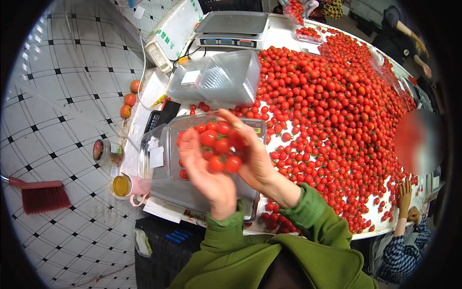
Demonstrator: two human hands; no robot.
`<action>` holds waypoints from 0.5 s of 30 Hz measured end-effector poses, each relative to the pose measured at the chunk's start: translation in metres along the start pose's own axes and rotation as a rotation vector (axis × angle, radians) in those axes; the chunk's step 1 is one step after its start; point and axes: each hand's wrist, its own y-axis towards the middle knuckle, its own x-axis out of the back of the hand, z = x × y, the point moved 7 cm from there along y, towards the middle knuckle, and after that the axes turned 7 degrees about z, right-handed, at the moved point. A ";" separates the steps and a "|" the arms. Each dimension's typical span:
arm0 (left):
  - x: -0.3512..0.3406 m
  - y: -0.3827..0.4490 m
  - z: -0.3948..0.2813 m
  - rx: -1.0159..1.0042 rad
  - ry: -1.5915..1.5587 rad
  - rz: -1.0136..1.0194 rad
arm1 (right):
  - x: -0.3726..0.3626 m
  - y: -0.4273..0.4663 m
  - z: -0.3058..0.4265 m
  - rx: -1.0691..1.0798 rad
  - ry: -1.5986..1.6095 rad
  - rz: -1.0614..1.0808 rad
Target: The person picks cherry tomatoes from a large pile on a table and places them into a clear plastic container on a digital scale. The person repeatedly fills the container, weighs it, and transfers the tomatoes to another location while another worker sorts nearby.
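Cupped together, my left hand (211, 180) and my right hand (254, 155) hold several cherry tomatoes (216, 144) between them. Both are above a clear plastic clamshell container (164, 186) that rests on a digital scale (255, 126). Some tomatoes are in the container near its far and left sides; my hands hide part of its inside. The container's clear lid lies folded open to the left, with a white label (156, 156) on it. A large heap of cherry tomatoes (325, 94) covers the white table to the right.
Stacked clear containers (231, 77) stand beyond the scale, before a second scale (231, 30) and a foam box (173, 29). A pink mug (139, 185) and a jar (108, 151) are at the left. Co-workers' hands (405, 198) appear at the right edge. A red brush (45, 195) is over the tiled floor.
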 end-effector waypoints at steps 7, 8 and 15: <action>0.044 0.011 -0.036 -0.328 0.214 -0.160 | 0.046 -0.002 0.004 0.107 -0.002 0.039; 0.038 0.004 -0.039 -0.344 0.216 -0.156 | 0.063 -0.007 -0.001 0.080 -0.042 -0.003; -0.071 -0.095 0.024 -0.138 0.110 0.507 | 0.194 -0.077 0.050 0.124 -0.627 -0.428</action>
